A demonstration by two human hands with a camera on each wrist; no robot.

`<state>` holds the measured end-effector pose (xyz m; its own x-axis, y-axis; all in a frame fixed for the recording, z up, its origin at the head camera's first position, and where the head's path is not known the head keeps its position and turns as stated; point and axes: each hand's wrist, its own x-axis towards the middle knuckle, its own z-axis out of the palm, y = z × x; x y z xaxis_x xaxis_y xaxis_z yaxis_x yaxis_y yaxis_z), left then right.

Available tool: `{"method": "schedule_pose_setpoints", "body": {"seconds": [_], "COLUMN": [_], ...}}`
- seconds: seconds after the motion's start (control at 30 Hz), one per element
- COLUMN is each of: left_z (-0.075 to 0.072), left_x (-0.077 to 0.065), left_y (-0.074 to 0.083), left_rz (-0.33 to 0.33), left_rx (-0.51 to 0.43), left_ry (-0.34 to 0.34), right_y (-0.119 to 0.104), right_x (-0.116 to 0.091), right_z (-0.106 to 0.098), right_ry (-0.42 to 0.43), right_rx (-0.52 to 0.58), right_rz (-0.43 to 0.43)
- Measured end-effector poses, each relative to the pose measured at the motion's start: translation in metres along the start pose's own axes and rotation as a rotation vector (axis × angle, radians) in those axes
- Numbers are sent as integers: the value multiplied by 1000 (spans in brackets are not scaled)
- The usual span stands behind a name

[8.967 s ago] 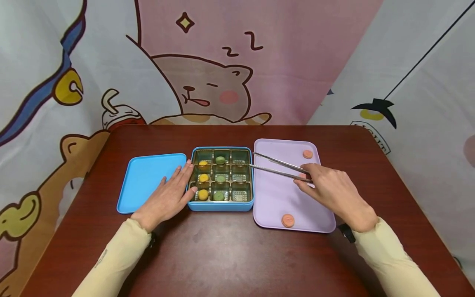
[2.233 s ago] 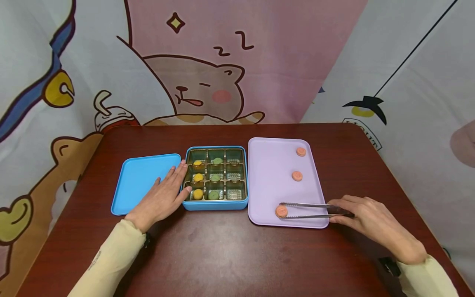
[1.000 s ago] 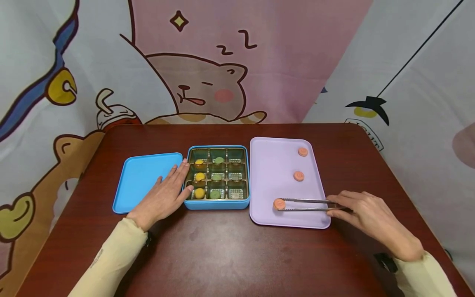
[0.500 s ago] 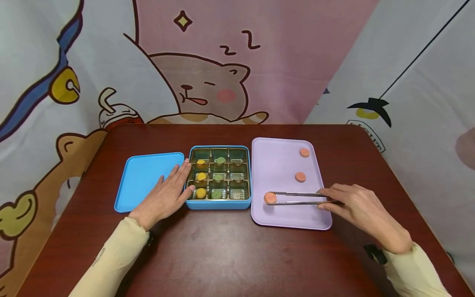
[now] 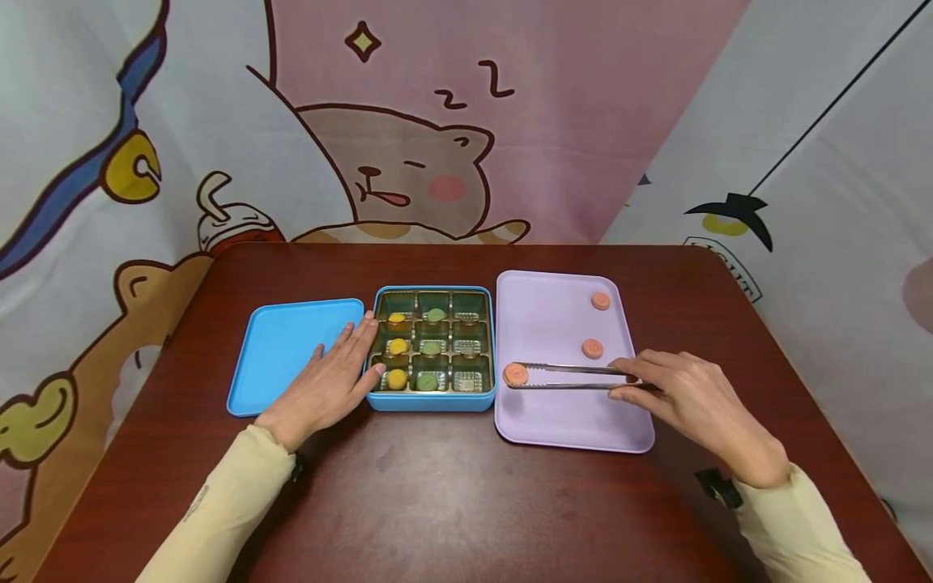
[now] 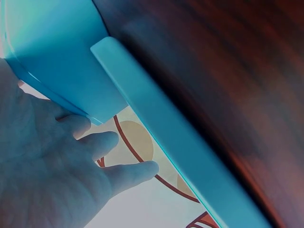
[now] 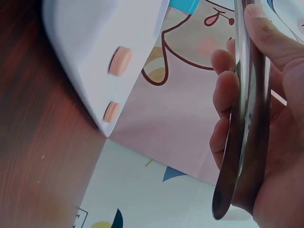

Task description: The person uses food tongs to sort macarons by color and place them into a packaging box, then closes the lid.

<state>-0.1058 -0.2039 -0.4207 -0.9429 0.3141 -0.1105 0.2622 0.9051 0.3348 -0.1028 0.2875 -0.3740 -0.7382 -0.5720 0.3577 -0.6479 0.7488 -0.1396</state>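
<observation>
My right hand (image 5: 692,397) grips metal tongs (image 5: 568,377), whose tips pinch a pink macaron-like round (image 5: 515,374) over the left edge of the lilac tray (image 5: 539,324), close to the box. Two similar pink rounds (image 5: 593,348) lie on the tray's right side. My left hand (image 5: 321,389) rests with straight fingers against the left side of the blue box (image 5: 430,402). Inside, a gold divided insert (image 5: 470,380) holds yellow rounds (image 5: 397,379) in the left column and green rounds (image 5: 427,381) in the middle one; the right column shows bare plastic.
A blue lid (image 5: 284,348) lies flat left of the box, partly under my left hand and forearm. Box and tray stand side by side on a dark brown table (image 5: 452,486). A cartoon-printed cloth (image 5: 583,105) hangs behind the table's back edge.
From over the box's right side, my right hand went to the tray's front and pinched a pink round there with the tongs. It then carried the round up and left toward the box.
</observation>
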Motion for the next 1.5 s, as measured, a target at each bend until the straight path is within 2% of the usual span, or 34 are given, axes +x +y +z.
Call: {"method": "schedule_pose_setpoints", "body": {"seconds": [0.2,0.67,0.9,1.5], "left_z": [0,-1,0,0], "left_x": [0,0,-1,-1], "left_y": [0,1,2,3], "left_rz": [-1,-7,-11,-18], "left_rx": [-4,-3,-11,-4], "left_ry": [-4,0,-1,3], "right_y": [-4,-13,-19,-28], "right_x": [8,23,31,48], "right_z": [3,10,13,20], "right_ry": [52,62,39,5], "right_rx": [21,20,14,-69], "right_rz": [-36,-45,-51,-156]}}
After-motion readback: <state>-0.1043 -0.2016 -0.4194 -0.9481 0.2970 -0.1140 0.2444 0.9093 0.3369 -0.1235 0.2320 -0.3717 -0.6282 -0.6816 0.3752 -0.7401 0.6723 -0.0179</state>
